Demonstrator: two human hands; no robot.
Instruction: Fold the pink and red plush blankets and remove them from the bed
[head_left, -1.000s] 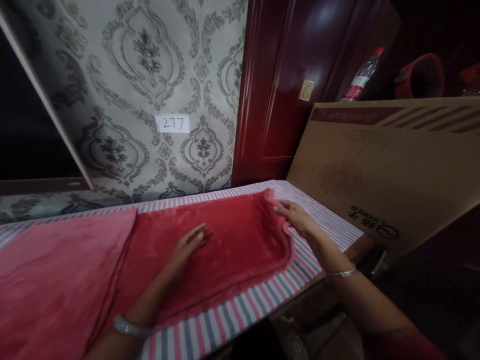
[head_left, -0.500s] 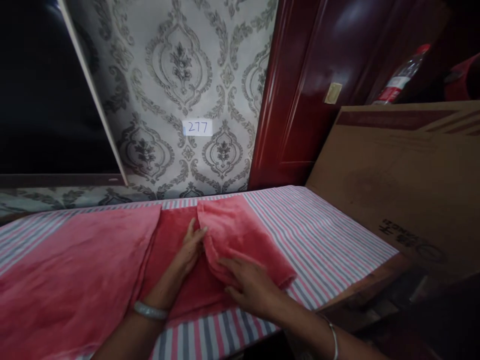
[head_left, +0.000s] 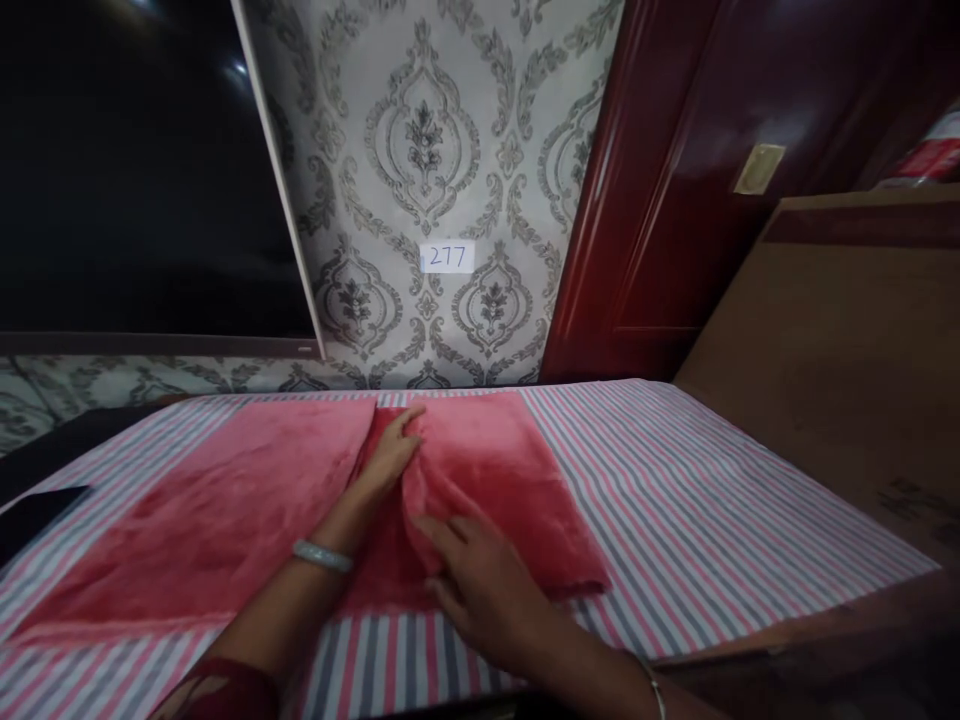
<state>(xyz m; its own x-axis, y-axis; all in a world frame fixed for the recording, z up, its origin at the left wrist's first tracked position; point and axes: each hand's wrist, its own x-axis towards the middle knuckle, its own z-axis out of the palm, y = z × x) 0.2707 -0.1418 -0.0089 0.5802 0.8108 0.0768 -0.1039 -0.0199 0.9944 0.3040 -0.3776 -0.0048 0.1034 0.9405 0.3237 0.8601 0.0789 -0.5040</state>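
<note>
A pink plush blanket (head_left: 225, 500) lies on a striped sheet, its left and right sides folded inward toward a darker red strip in the middle. My left hand (head_left: 396, 450) is at the far end of the right flap (head_left: 510, 480), its fingers closed at the flap's inner edge. Nearer to me, my right hand (head_left: 487, 585) has its fingers and thumb on the same edge, gripping the cloth where it bunches a little. The fingertips are partly hidden in the folds.
The striped sheet (head_left: 675, 500) covers the surface beneath. A large cardboard box (head_left: 840, 350) stands at the right, with a bottle (head_left: 930, 155) on top. A dark screen (head_left: 150, 180) is at the left; a numbered label (head_left: 448, 257) is on the patterned wall.
The view has swung left and shows more of the blanket's left side. My left hand has slid toward the far end of the flap's edge; my right hand stays at the near part.
</note>
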